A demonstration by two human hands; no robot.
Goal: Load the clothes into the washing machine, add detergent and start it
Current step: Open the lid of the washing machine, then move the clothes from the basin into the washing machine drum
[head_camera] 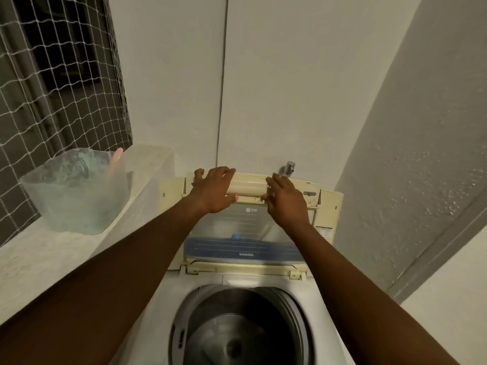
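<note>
— Washing machine (326, 306) first: where does it sit?

— Nearest to the camera, bottom centre, a white top-loader. Its drum (237, 335) lies open and dark; I can see no clothes in it, though the bottom is dim.

— And the lid?

— The folding lid (245, 233) stands raised behind the drum, clear with a blue tint low down and a yellowed cream frame. Both forearms reach over the opening to its top edge.

— What are the hands doing?

— The left hand (213, 191) is curled over the cream handle bar (247, 187), fingers on top, thumb beneath. The right hand (286, 200) grips the same bar at its right end, fingers bent around it.

— Anything around it?

— On the left, a grey ledge (66, 248) carries a translucent greenish plastic tub (76, 191), near the lid but not touching. Behind the tub hangs white netting (52, 83) over a dark window. Just behind the lid's right end a metal tap (288, 167) juts out from the white wall (290, 75).
</note>
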